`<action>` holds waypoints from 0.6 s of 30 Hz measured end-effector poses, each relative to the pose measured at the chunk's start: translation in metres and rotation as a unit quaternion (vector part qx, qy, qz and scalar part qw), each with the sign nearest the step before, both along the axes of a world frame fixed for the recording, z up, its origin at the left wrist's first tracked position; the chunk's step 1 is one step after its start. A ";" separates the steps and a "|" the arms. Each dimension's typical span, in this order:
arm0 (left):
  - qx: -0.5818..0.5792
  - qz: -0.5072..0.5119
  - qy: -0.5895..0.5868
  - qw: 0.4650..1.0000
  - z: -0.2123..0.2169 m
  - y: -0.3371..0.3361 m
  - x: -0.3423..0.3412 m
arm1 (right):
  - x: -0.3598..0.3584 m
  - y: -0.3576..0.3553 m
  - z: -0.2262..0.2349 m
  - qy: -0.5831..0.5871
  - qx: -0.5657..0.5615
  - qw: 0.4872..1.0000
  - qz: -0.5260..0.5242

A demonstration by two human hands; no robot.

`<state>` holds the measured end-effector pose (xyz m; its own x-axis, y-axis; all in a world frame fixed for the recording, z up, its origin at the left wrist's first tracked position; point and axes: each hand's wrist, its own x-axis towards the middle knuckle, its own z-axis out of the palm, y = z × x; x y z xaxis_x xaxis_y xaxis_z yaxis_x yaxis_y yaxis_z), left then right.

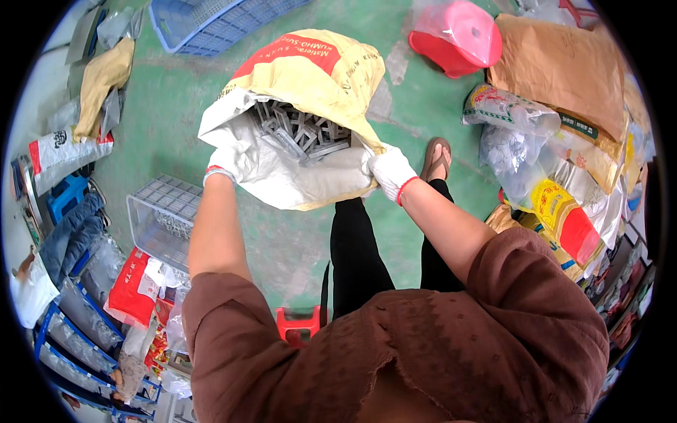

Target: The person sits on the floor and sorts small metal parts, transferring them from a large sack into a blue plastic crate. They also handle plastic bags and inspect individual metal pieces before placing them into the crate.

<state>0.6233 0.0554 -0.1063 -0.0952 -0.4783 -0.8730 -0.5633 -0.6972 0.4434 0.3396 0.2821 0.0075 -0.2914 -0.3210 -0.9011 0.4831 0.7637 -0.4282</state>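
A large yellow woven sack [360,67] with a red printed patch and white inner side is held in front of me, its mouth open toward me. Inside lie many grey, translucent, bar-like pieces [300,134], whose exact kind I cannot make out. My left hand [227,161], in a white knit glove, is closed on the left edge of the mouth. White-gloved too, with a red cuff, my right hand [392,171] grips the right edge. The fingertips are partly hidden by the sack's folds.
A blue plastic crate [226,28] stands beyond the sack; a grey crate [159,204] with small pieces is at left. A red stool [296,324] is near my legs. Filled bags, a pink bucket [455,42] and a brown paper sack [557,70] line the right.
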 end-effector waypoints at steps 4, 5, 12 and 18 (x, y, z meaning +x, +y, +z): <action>-0.051 -0.064 -0.176 0.981 -0.120 0.011 0.075 | -0.010 -0.002 -0.005 -0.029 0.032 0.999 0.006; -0.050 0.031 -0.119 0.991 -0.155 0.018 0.099 | -0.013 -0.001 -0.008 -0.060 0.041 0.997 -0.013; -0.046 0.158 -0.004 0.986 0.011 0.042 -0.064 | -0.011 0.012 -0.065 0.150 0.067 0.931 0.325; 0.087 0.159 0.105 0.978 -0.111 0.064 -0.015 | -0.049 -0.011 -0.013 0.074 0.067 0.822 0.561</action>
